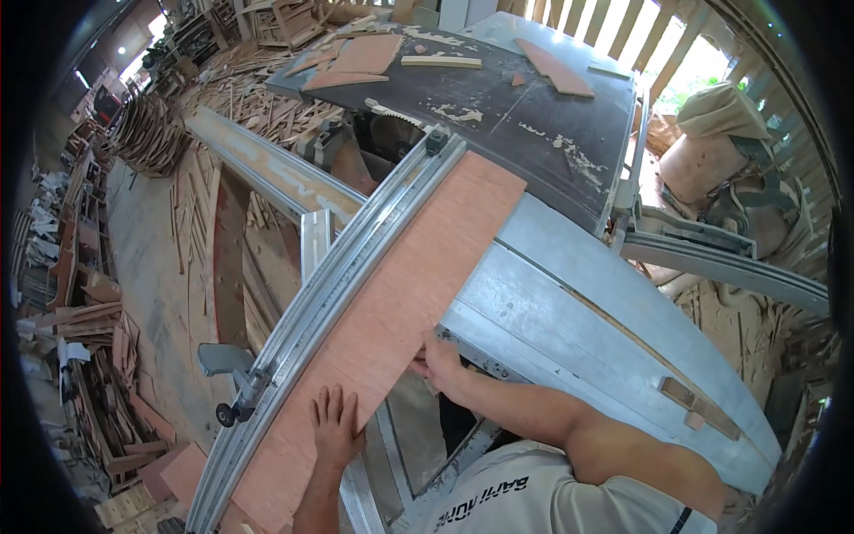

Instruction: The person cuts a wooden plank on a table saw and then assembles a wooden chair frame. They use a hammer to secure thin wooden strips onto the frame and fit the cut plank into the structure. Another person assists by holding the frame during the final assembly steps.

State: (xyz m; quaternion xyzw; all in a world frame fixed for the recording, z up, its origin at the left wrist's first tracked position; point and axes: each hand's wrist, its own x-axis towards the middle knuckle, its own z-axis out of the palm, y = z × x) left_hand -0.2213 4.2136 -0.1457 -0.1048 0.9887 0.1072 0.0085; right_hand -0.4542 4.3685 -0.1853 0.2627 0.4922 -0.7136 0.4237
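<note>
A long reddish plywood board (382,294) lies slantwise across the sliding table saw, its far long edge against the aluminium fence (334,285). My left hand (338,429) rests flat on the board's near part, fingers stretched out. Farther along, my right hand (438,360) grips the board's near edge; its thumb side is at the rim and some fingers are hidden underneath. The board's far end reaches over the grey metal saw table (569,276). Along that table runs the blade slot (578,303); no blade can be made out there.
Plywood offcuts (366,55) and a pale wood strip (440,62) lie on the dark far table (534,125). A small wooden block (680,392) sits by the slot. A black knob (226,415) sticks out beside the fence. Scrap wood (142,133) is heaped on the floor at left.
</note>
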